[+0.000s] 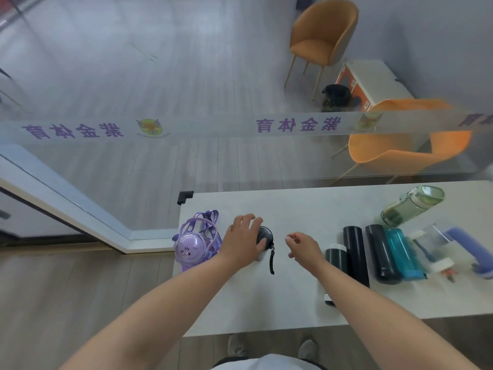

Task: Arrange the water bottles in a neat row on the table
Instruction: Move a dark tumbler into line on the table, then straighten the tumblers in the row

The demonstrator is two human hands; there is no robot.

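My left hand [244,240] wraps around an upright bottle with a dark lid [264,237] and a black wrist strap, on the left part of the white table [293,206]. A purple cartoon bottle [190,248] with a strap stands just left of it. My right hand [304,248] hovers beside the dark-lidded bottle, fingers apart, holding nothing. To the right lie several bottles side by side: a short dark one [336,260], a slim black one [356,253], a black one [382,253], a teal one [404,253], a clear one [433,245] and a lilac one [470,248]. A green bottle [412,205] lies behind them.
A glass partition with a frosted band of purple characters runs along the table's far edge. Beyond it stand an orange chair [324,33], a second orange chair [408,148] and a white box [373,81]. A black corner guard [184,196] caps the table's far left corner.
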